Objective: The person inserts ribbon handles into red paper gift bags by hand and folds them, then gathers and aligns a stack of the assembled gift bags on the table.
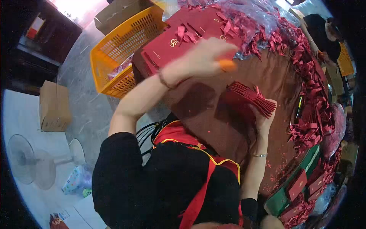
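My left hand (207, 57), smeared by motion, is above the dark red gift bags (162, 47) with gold lettering and ribbon bows. An orange finger cover (227, 66) shows on one of its digits. How its fingers are set is too blurred to make out. My right hand (265, 120) grips a stack of flat dark red gift bags (249, 97) by the right end, over the brown-covered table. A ribbon sticks up from the stack. Part of the right hand is hidden behind the bags.
Red ribbons (305, 76) and clear plastic (263, 15) line the table's far and right sides. A yellow crate (105, 57) stands at left, with a cardboard box (55, 107) and a fan (23, 158) on the floor. Another person (320, 34) is at the far right.
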Action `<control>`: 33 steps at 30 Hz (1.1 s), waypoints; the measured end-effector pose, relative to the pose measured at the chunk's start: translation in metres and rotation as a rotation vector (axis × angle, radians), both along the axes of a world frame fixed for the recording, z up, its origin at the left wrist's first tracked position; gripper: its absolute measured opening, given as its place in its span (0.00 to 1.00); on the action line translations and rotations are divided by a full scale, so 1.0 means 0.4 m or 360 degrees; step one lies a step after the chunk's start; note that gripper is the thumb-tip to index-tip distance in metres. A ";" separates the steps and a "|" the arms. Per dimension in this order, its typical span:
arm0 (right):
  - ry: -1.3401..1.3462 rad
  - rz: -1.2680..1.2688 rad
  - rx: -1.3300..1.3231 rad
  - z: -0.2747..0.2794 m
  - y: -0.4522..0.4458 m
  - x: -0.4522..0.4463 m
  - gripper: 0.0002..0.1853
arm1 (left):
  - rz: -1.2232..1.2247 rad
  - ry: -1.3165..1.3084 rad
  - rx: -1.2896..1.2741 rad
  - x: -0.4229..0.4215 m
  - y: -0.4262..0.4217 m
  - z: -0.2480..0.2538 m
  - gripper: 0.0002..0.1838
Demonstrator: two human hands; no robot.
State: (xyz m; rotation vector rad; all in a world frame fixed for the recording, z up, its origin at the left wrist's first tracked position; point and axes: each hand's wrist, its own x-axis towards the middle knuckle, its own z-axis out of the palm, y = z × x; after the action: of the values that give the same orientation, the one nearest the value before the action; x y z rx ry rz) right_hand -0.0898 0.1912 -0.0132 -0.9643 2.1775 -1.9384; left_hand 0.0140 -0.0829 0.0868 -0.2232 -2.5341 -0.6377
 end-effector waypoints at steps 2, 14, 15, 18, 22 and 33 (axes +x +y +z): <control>0.0089 -0.0006 0.0053 -0.002 0.004 0.009 0.23 | 0.0606 -0.0135 0.0070 0.068 -0.169 0.018 0.26; -0.0307 0.0079 -0.0108 -0.008 0.033 0.050 0.26 | 0.0677 -0.0777 0.1053 0.254 -0.401 -0.150 0.27; -0.0288 0.0097 -0.0101 -0.008 0.025 0.048 0.26 | 0.0689 -0.0773 0.1031 0.255 -0.405 -0.154 0.27; -0.0340 0.0095 -0.0172 -0.005 0.019 0.058 0.26 | 0.0707 -0.0741 0.1040 0.266 -0.417 -0.153 0.27; -0.0035 0.0179 -0.0217 -0.029 0.028 0.047 0.28 | 0.0713 -0.0721 0.1004 0.284 -0.391 -0.132 0.28; 0.0079 0.0183 -0.0170 -0.032 0.030 0.043 0.29 | 0.0750 -0.0770 0.0985 0.296 -0.390 -0.155 0.28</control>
State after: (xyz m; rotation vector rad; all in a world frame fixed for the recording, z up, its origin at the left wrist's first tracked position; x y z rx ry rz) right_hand -0.0728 0.2032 -0.0261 -1.1392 2.0117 -2.0157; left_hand 0.1324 -0.2387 0.0250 0.8037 -2.5156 -1.3401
